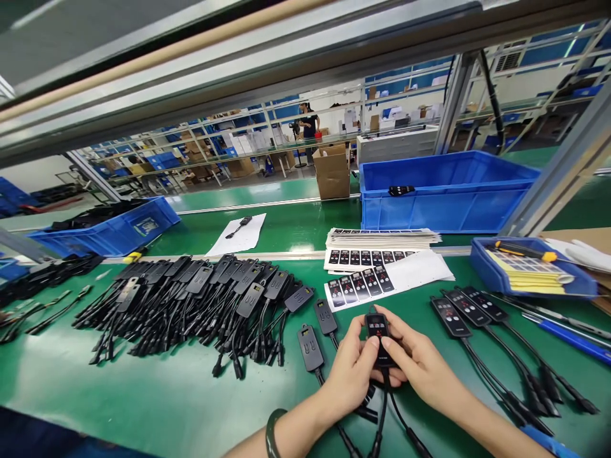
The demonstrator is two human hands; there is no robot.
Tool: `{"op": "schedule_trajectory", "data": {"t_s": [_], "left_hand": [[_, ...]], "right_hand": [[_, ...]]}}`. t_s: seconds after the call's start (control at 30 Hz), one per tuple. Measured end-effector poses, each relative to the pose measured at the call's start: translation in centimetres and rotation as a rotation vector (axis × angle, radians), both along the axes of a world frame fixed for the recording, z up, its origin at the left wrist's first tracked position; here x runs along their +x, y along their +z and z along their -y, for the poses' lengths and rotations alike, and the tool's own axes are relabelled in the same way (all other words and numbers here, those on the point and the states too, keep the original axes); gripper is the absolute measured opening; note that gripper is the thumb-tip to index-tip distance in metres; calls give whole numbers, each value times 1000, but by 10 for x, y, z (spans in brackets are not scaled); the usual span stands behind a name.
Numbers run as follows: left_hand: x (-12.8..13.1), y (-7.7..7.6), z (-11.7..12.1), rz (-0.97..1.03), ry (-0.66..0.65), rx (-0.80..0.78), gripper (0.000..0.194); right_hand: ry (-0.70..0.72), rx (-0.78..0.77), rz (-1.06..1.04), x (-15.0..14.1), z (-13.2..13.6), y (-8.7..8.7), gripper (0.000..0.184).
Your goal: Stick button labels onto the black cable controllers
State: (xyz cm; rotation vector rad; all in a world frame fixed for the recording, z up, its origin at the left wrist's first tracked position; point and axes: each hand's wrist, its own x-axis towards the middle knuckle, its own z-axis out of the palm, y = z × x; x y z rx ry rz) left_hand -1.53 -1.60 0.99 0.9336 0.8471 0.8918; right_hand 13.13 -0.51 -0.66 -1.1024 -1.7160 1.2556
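Both my hands hold one small black controller (379, 337) with cables trailing toward me, low in the middle of the green bench. My left hand (351, 369) wraps its left side, thumb on the face. My right hand (420, 366) grips the right side, thumb pressing the label on the front. A sheet of black control-panel stickers (360, 284) lies just beyond, with a stack of more sticker sheets (382, 239) behind it.
A big pile of unlabelled black controllers (200, 299) spreads to the left. Three labelled ones (470, 312) lie on the right. A blue crate (443, 191) stands at the back, a small blue tray (529, 270) at the right. A person stands far off.
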Motion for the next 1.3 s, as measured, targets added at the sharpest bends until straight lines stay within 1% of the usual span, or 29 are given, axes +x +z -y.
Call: {"op": "schedule_trajectory", "data": {"t_s": [0.07, 0.13, 0.2, 0.27, 0.33, 0.37, 0.4, 0.5, 0.53, 0.57, 0.63, 0.7, 0.77, 0.83, 0.87, 0.97, 1.03, 1.1, 1.13, 1.23, 1.3], "left_hand": [[0, -1, 0, -13, -1, 12, 48], [0, -1, -1, 10, 20, -12, 52], [1, 0, -2, 64, 46, -48, 55], [0, 1, -3, 104, 38, -66, 60], [-2, 3, -4, 44, 3, -48, 66], [-5, 5, -5, -46, -8, 2, 68], [-8, 6, -5, -176, -6, 88, 68], [-18, 9, -7, -648, 10, 480, 56], [-20, 9, -8, -790, 2, 584, 52], [-22, 9, -10, -909, -13, 649, 50], [-24, 8, -13, -1091, -56, 699, 50], [-22, 6, -15, -1226, -89, 707, 51], [-21, 4, -16, -1320, -104, 725, 51], [-20, 1, -17, -1380, -97, 745, 50], [-20, 0, -17, -1397, -90, 755, 50], [-22, -6, -19, -1410, -76, 756, 52], [-24, -12, -22, -1393, -61, 752, 53], [-27, -19, -24, -1368, -34, 758, 54], [-27, -23, -25, -1354, -21, 768, 55], [-28, -28, -25, -1335, -3, 806, 55], [-30, -24, -24, -1340, -16, 830, 53]], "right_hand": [[-16, -15, 0, -2, 2, 0, 57], [-34, 18, 61, -4, 3, 1, 56], [-49, 126, 174, -4, 2, 2, 60], [-61, 264, 306, -2, 0, 2, 64], [-88, 373, 467, 2, -5, 2, 64], [-113, 407, 562, 5, -8, 2, 62], [-148, 433, 663, 10, -11, 3, 60], [-266, 486, 972, 26, -20, 4, 52], [-307, 497, 1061, 32, -22, 5, 49], [-348, 513, 1133, 36, -23, 5, 48], [-399, 558, 1194, 41, -26, 4, 57], [-384, 584, 1108, 39, -31, 3, 64], [-299, 541, 923, 33, -45, 4, 56], [-238, 475, 767, 27, -66, 7, 47], [-236, 455, 721, 25, -79, 10, 44], [-291, 432, 620, 20, -116, 17, 37], [-300, 403, 523, 19, -131, 18, 29], [-298, 369, 414, 19, -138, 16, 21], [-304, 349, 358, 20, -139, 15, 22], [-382, 261, 182, 26, -136, 13, 31], [-469, 200, 59, 32, -131, 16, 39]]}}
